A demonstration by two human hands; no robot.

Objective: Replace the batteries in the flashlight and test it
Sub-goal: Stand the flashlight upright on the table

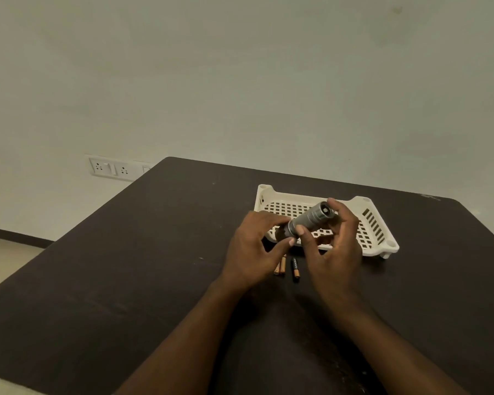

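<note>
I hold a grey metal flashlight (pixel 311 219) above the table, tilted, with one end pointing up and to the right. My left hand (pixel 254 246) grips its lower left end, which is mostly hidden by the fingers. My right hand (pixel 334 252) pinches the barrel between thumb and fingers near the upper end. Below my hands, three small batteries lie on the table: two copper-coloured ones (pixel 280 265) side by side and a black and copper one (pixel 295 267) just right of them.
A white slotted plastic tray (pixel 374 223) stands on the dark brown table (pixel 126 266) right behind my hands. A wall socket plate (pixel 111 168) is on the wall at the left, past the table's far edge.
</note>
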